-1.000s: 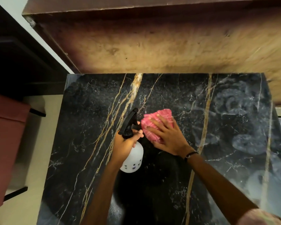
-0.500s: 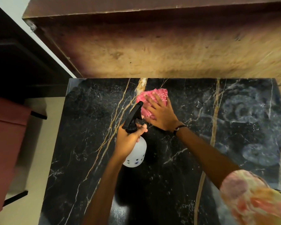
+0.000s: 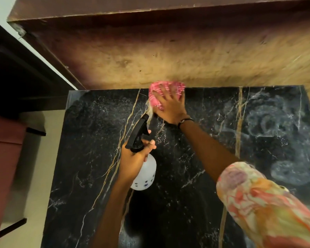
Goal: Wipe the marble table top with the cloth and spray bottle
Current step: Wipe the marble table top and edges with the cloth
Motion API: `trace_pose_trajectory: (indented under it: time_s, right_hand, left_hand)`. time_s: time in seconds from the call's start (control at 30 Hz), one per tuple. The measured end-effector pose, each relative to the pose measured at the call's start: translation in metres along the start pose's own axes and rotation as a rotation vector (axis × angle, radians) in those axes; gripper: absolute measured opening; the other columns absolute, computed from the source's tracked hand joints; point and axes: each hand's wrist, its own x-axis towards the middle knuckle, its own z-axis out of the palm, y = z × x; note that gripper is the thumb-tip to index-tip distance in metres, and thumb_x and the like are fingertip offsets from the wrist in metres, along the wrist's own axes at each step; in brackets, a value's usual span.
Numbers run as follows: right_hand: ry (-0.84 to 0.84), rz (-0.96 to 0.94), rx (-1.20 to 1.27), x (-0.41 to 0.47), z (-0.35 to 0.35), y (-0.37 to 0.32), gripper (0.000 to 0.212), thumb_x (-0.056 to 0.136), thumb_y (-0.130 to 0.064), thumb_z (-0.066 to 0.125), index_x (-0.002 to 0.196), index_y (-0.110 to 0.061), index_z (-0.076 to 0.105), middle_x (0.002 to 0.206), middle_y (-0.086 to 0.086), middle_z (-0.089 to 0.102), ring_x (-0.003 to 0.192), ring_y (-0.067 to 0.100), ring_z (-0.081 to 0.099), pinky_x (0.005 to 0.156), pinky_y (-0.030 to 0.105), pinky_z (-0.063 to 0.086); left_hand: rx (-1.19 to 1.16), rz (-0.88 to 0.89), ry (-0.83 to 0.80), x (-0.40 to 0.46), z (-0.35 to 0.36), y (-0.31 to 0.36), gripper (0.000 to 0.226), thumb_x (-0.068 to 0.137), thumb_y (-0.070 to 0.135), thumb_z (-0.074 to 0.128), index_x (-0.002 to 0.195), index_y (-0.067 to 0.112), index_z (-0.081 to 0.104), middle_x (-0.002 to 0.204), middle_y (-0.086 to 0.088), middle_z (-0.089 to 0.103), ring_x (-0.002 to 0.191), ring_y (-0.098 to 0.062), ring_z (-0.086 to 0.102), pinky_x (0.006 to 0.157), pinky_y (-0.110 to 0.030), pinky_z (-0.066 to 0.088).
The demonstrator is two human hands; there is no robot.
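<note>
- Desk (image 3: 89, 158): black marble top with white veining and several gold-brown veins running front to back. Its far edge meets a brown wooden panel (image 3: 168, 56).
- Cloth (image 3: 157, 97): pink with pale stripes, bunched, lying on the marble at the far edge of the desk, roughly mid-width, touching or just short of the wooden panel; which of the two cannot be told.
- Right hand (image 3: 170, 106): laid flat on top of the cloth, fingers straight and spread, palm down, pressing it onto the marble. The arm reaches forward across the desk. A dark band (image 3: 185, 120) sits at the wrist, and a patterned sleeve (image 3: 258, 203) in pink, orange and cream covers the upper arm.
- Spray bottle (image 3: 147, 172): white translucent body with small dark marks, black trigger head pointing toward the cloth. It is tilted and held above the marble, near the cloth but apart from it.
- Left hand (image 3: 134, 156): fingers curled round the neck of the spray bottle just below the trigger head, one fingertip near the trigger.
- Surface condition: pale, cloudy swirl marks (image 3: 268, 122) show on the right part of the marble, well apart from the cloth.
- Surroundings: a reddish-brown piece of furniture (image 3: 2, 158) stands to the left of the desk, over a pale floor (image 3: 36, 176).
</note>
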Motion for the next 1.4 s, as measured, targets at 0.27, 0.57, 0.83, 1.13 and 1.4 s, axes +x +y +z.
trace_pose_trajectory:
  time_s: [0.27, 0.57, 0.83, 1.13, 1.4]
  right_hand:
    - [0.113, -0.254, -0.07, -0.091, 0.021, 0.062, 0.068, 0.089, -0.069, 0.027, 0.146, -0.034, 0.033, 0.158, 0.001, 0.025, 0.146, 0.03, 0.018, 0.112, 0.066, 0.015]
    - [0.047, 0.076, 0.025, -0.038, -0.006, 0.104, 0.079, 0.079, -0.071, 0.017, 0.147, -0.034, 0.032, 0.16, 0.003, 0.018, 0.146, 0.036, 0.011, 0.105, 0.074, 0.008]
    - [0.175, -0.287, -0.025, -0.12, 0.011, 0.151, 0.064, 0.088, -0.064, 0.036, 0.144, -0.033, 0.04, 0.156, 0.001, 0.031, 0.145, 0.029, 0.022, 0.112, 0.064, 0.017]
    - [0.077, 0.076, 0.053, -0.058, -0.015, 0.17, 0.076, 0.081, -0.07, 0.021, 0.148, -0.034, 0.031, 0.16, -0.001, 0.016, 0.147, 0.033, 0.008, 0.107, 0.072, 0.006]
    - [0.127, -0.33, -0.047, -0.163, 0.01, 0.181, 0.067, 0.088, -0.067, 0.032, 0.145, -0.032, 0.036, 0.156, 0.002, 0.028, 0.145, 0.03, 0.019, 0.112, 0.066, 0.013]
  left_hand:
    - [0.083, 0.017, -0.044, 0.004, 0.018, 0.002, 0.026, 0.087, 0.006, 0.062, 0.089, 0.03, 0.069, 0.051, 0.004, 0.06, 0.062, -0.03, 0.049, 0.074, -0.027, 0.051]
    - [0.04, -0.029, -0.012, -0.009, 0.054, 0.009, 0.012, 0.087, 0.005, 0.062, 0.09, 0.015, 0.068, 0.052, 0.007, 0.065, 0.057, -0.022, 0.043, 0.063, -0.017, 0.048]
    - [0.01, -0.039, -0.016, -0.01, 0.098, 0.003, 0.017, 0.088, 0.007, 0.061, 0.105, 0.006, 0.065, 0.052, 0.007, 0.064, 0.067, -0.028, 0.048, 0.059, -0.006, 0.047]
    - [-0.016, -0.049, -0.021, -0.018, 0.13, 0.005, 0.023, 0.088, 0.004, 0.061, 0.101, 0.023, 0.064, 0.056, 0.006, 0.065, 0.065, -0.026, 0.046, 0.062, -0.007, 0.048]
    - [-0.008, -0.059, -0.022, -0.033, 0.151, 0.003, 0.03, 0.087, 0.009, 0.063, 0.079, 0.036, 0.071, 0.053, 0.004, 0.059, 0.068, -0.028, 0.047, 0.068, -0.02, 0.049]
